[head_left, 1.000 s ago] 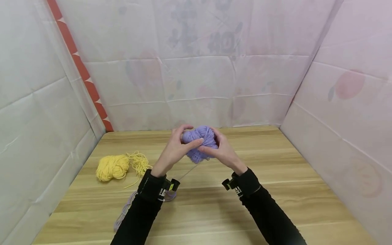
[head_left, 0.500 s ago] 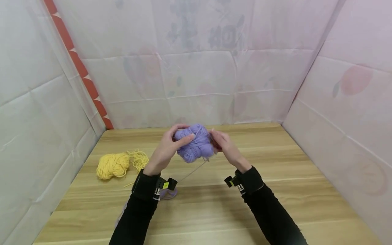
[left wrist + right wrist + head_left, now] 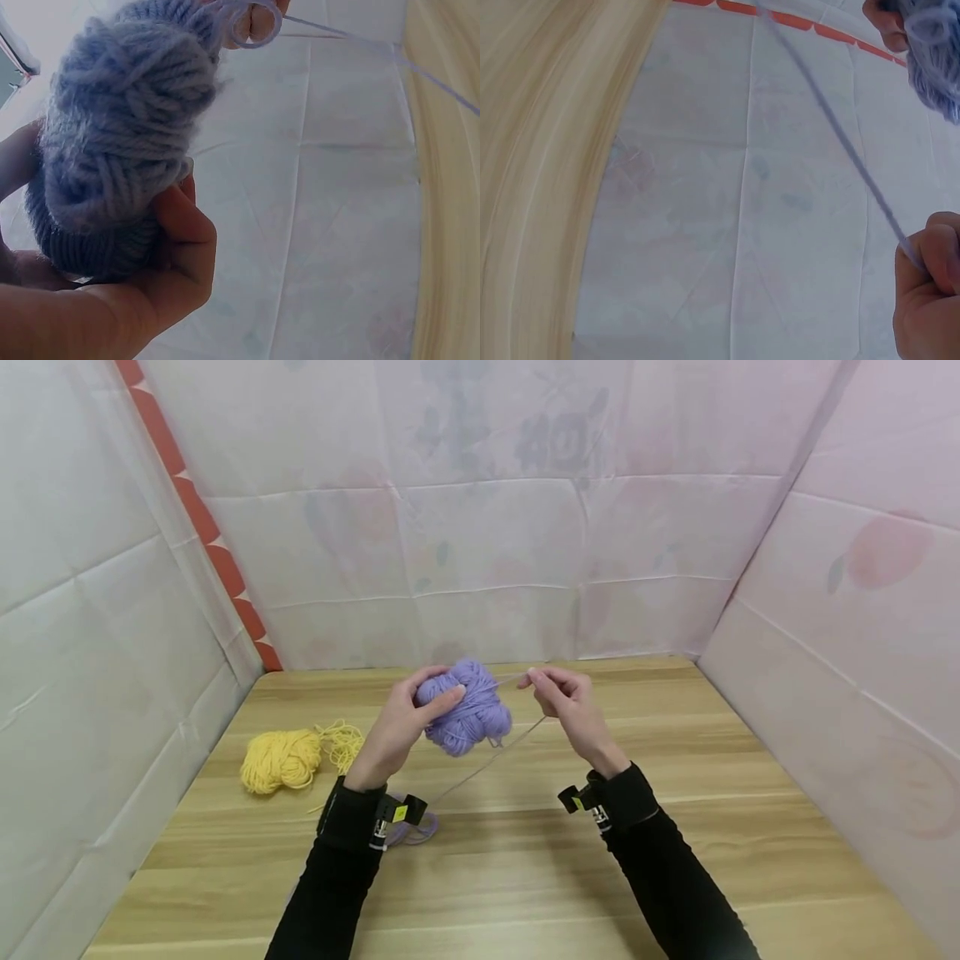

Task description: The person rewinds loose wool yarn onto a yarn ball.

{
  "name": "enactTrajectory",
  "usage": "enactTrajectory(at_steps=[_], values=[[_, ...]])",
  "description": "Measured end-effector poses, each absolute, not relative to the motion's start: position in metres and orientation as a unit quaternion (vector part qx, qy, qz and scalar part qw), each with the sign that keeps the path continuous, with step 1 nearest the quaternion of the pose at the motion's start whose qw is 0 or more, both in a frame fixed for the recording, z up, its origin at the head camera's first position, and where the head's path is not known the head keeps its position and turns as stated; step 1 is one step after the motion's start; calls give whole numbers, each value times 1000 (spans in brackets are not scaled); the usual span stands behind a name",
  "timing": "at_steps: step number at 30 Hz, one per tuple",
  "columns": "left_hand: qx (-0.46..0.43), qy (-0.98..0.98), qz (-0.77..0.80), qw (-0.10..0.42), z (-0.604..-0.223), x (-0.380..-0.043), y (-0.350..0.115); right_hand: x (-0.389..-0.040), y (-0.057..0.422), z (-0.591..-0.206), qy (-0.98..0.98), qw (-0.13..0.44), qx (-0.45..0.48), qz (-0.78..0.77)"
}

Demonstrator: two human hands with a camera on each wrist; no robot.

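In the head view my left hand (image 3: 397, 727) grips a ball of purple yarn (image 3: 467, 710) above the table, thumb across its front and fingers behind. The left wrist view shows the same yarn ball (image 3: 127, 127) with the fingers curled round it. To the right of the ball, my right hand (image 3: 566, 706) pinches a purple strand (image 3: 510, 679) that runs from the ball. From under that hand the strand slopes down left to loose purple loops (image 3: 416, 831) on the table, partly hidden by the left wrist. In the right wrist view the strand (image 3: 840, 135) enters the curled right hand (image 3: 934, 285).
A yellow yarn ball (image 3: 281, 760) lies at the left of the wooden table (image 3: 495, 877), with a loose yellow tangle (image 3: 341, 743) beside it, partly behind the left hand. White patterned sheets (image 3: 495, 543) stand at the back and both sides.
The right hand has left the ball and moved right, drawing a strand out from it. The left hand has shifted slightly left with the ball.
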State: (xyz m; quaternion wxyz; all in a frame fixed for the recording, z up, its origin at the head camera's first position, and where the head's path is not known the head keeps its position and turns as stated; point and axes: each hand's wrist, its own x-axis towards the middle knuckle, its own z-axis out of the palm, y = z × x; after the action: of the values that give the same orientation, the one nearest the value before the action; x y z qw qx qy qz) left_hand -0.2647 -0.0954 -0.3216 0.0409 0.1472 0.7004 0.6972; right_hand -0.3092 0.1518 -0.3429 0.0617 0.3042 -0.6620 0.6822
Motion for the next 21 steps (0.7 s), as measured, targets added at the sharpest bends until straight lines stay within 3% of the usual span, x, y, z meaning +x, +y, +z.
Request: enactTrajectory(at_steps=[21], values=[[191,698,688,41,-334,-265,-99,-317,160,-345,-653,128,264,698]])
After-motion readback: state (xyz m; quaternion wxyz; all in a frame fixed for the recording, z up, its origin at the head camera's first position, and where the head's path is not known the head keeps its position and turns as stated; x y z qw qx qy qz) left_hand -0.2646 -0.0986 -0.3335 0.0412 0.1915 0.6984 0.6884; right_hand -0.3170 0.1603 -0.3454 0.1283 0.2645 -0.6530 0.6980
